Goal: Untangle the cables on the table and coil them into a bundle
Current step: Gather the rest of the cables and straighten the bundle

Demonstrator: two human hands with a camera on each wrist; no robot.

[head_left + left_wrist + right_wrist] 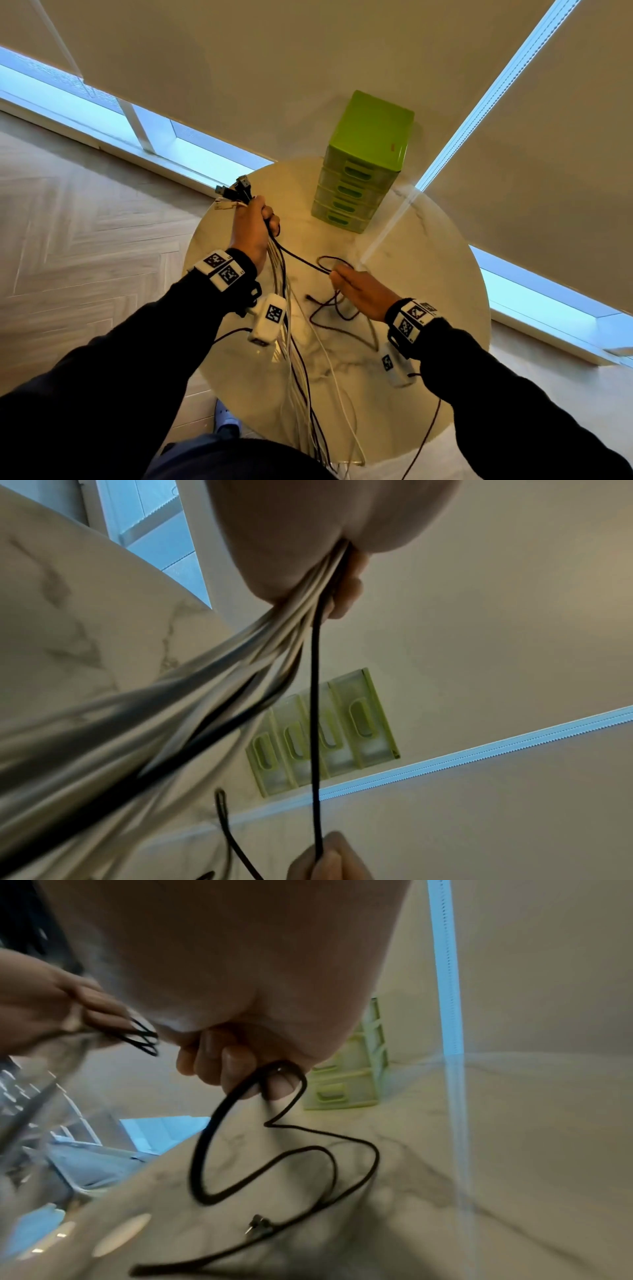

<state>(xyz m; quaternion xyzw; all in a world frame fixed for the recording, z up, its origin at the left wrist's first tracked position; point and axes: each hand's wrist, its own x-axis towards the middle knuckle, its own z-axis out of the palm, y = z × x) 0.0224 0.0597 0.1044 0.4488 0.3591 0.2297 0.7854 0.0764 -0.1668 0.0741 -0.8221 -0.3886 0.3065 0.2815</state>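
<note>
My left hand [255,222] is raised over the left side of the round marble table [428,274] and grips a bundle of white and black cables [294,359]. Their plugs [236,190] stick out above the fist, and the strands hang down past the table's front edge. One black cable [301,257] runs from that fist to my right hand [356,287], which pinches it; in the right wrist view the black cable [274,1074] loops round the curled fingers [236,1064]. Its loose end with a small plug [258,1226] lies on the marble.
A green plastic drawer unit [363,161] stands at the back of the table, against the beige blinds. Wooden floor lies to the left. A shoe [226,419] shows below the table's front edge. A thin white cord [387,229] hangs from the blind onto the table.
</note>
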